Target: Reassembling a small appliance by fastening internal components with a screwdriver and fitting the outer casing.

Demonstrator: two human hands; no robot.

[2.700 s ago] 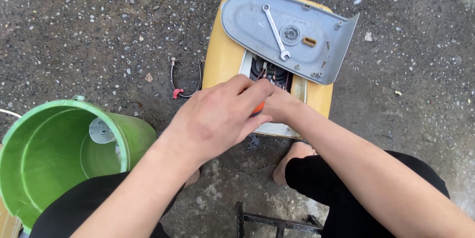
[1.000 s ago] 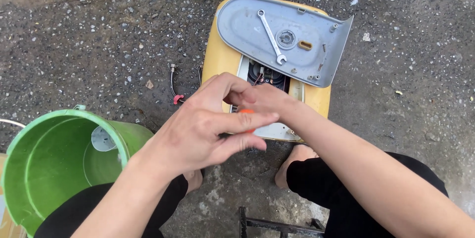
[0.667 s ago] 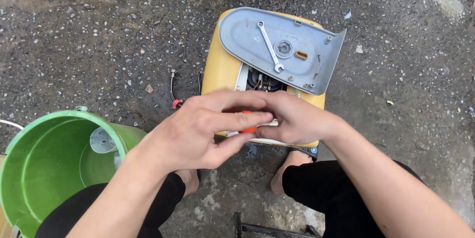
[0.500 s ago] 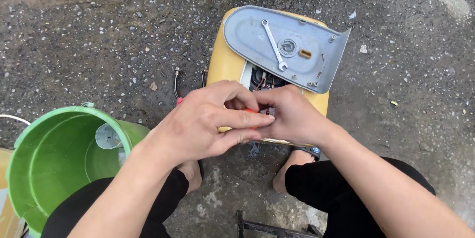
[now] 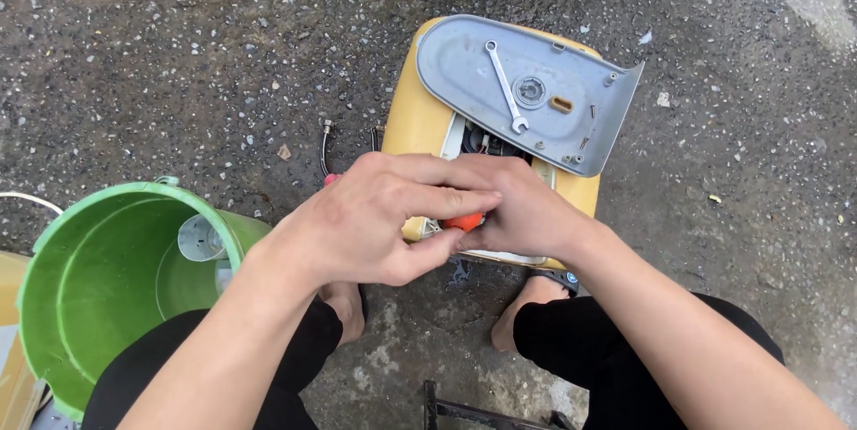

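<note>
Matt grey metal cover (image 5: pixel 536 95), glossy green plastic bucket (image 5: pixel 62 305).

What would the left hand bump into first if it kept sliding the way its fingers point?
Most likely the right hand. The left hand points rightward, its fingers already meeting the other hand around a small orange part, above the yellow plastic machine case. Depth is hard to judge.

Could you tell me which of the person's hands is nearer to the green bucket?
The left. The left hand is just right of the green bucket, over the yellow machine's near edge. The right hand lies farther right, beyond the left, fingertips touching it.
</note>
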